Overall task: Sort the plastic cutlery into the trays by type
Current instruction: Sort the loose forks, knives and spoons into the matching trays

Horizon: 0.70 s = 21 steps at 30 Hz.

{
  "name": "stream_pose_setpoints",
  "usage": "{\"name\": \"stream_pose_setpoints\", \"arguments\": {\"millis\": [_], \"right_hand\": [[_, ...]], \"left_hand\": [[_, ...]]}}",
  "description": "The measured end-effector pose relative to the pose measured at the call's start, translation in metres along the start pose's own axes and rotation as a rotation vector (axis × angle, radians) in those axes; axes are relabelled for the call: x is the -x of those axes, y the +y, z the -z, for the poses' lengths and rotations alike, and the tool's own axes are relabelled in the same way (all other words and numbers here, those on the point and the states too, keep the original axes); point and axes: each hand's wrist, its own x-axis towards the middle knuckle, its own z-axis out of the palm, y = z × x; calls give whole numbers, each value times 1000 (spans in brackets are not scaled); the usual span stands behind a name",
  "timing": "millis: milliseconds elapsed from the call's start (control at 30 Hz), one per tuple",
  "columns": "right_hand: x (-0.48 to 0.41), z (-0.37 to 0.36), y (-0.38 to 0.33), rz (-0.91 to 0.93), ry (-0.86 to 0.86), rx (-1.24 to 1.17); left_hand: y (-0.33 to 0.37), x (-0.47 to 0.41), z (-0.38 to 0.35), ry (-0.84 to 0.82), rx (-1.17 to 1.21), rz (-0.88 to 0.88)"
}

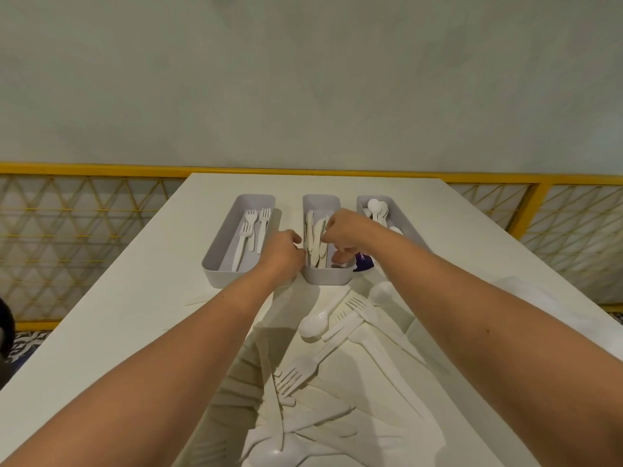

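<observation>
Three grey trays stand side by side on the white table (pixel 141 298). The left tray (pixel 215 267) holds several white forks (pixel 251 230). Knives (pixel 315 246) lie in the middle tray (pixel 325 276), and spoons (pixel 377 208) in the right tray (pixel 397 214). My left hand (pixel 281 252) is curled against the middle tray's left wall. Over that tray, my right hand (pixel 342 232) pinches a white knife among the others. A loose pile of white forks (pixel 295 375), spoons (pixel 313 323) and knives lies between my forearms.
A purple-printed label (pixel 364 261) shows between the middle and right trays, under my right wrist. A yellow-framed lattice railing (pixel 84 230) runs behind and beside the table. A dark object (pixel 5 335) sits at the left edge of view.
</observation>
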Motion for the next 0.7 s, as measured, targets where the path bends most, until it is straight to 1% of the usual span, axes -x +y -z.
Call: {"name": "stream_pose_setpoints", "arguments": {"millis": [100, 167, 267, 367, 433, 600, 700], "right_hand": [[9, 9, 2, -9, -34, 100], [19, 15, 7, -14, -48, 189], [32, 23, 19, -19, -66, 242], [39, 24, 39, -19, -102, 365], [44, 20, 52, -6, -128, 396], [57, 1, 75, 66, -83, 464], [57, -6, 83, 97, -62, 549]], "left_hand": [[3, 7, 2, 86, -61, -100], [4, 13, 6, 84, -121, -144], [5, 25, 11, -36, -255, -160], [3, 39, 11, -204, -407, -134], [-1, 47, 8, -282, -469, -104], [-11, 62, 4, -393, -468, 13], [-13, 66, 2, -391, -519, 17]]}}
